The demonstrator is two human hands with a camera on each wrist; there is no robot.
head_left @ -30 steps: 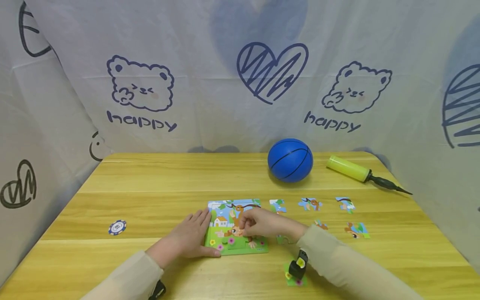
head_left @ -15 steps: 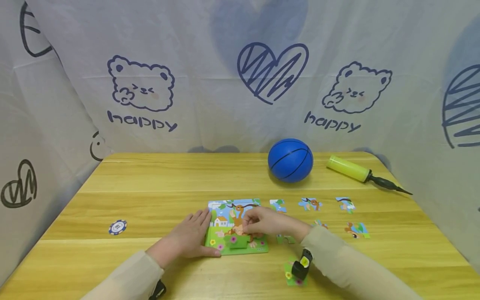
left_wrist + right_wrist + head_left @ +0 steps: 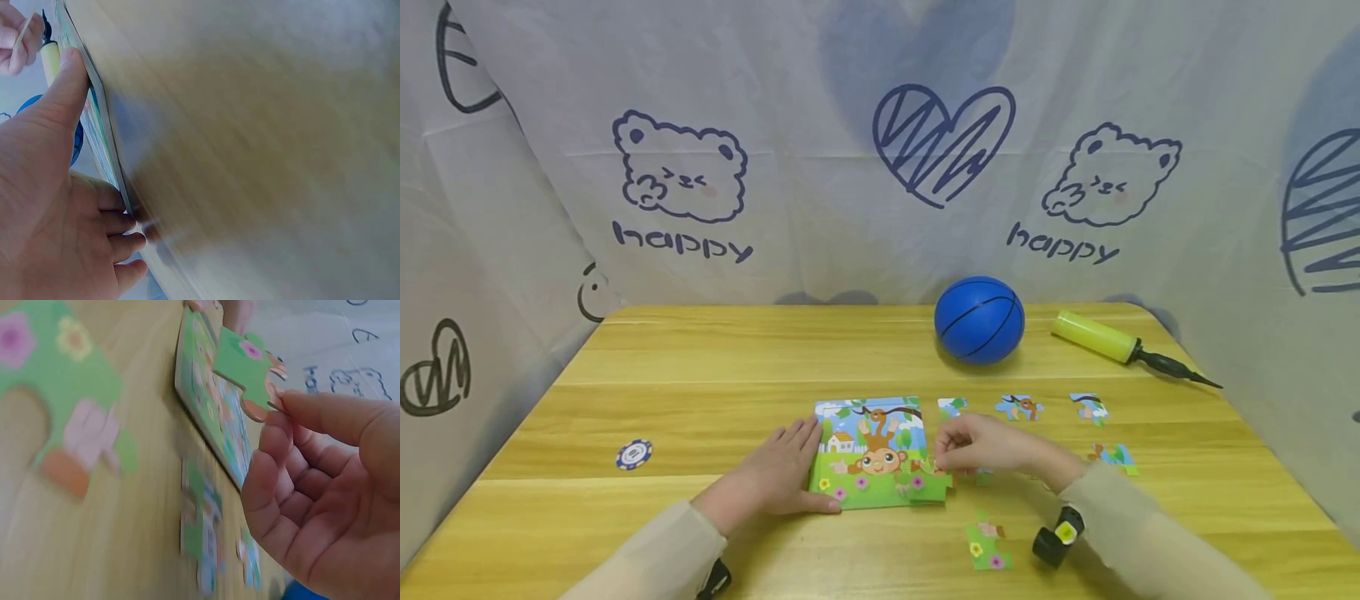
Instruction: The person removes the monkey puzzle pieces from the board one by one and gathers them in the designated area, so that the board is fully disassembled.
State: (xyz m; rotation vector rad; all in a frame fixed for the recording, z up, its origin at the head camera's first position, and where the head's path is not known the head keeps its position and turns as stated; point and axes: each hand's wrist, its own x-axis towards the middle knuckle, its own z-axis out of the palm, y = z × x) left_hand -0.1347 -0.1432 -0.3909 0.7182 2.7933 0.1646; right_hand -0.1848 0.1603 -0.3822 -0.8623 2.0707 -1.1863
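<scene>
A picture puzzle board (image 3: 829,407) with a monkey, a house and flowers lies on the wooden table. My left hand (image 3: 777,469) rests at its left side with fingers extended, the thumb by the near left corner. In the left wrist view, that thumb (image 3: 67,81) touches the board's edge. My right hand (image 3: 981,443) pinches a green puzzle piece (image 3: 240,362) with a pink flower between thumb and fingers. From the head view, the held piece (image 3: 928,490) overlaps the board's near right corner; whether it touches the board I cannot tell.
Loose puzzle pieces (image 3: 1021,407) lie right of the board, several in all. One green piece (image 3: 988,547) is nearer the front. Behind stand a blue ball (image 3: 980,321) and a yellow hand pump (image 3: 1093,336). A poker chip (image 3: 635,454) lies at left.
My right hand has moved right with the green puzzle piece, from the board's lower middle to its near right corner. The monkey's face is uncovered. My left hand stays put.
</scene>
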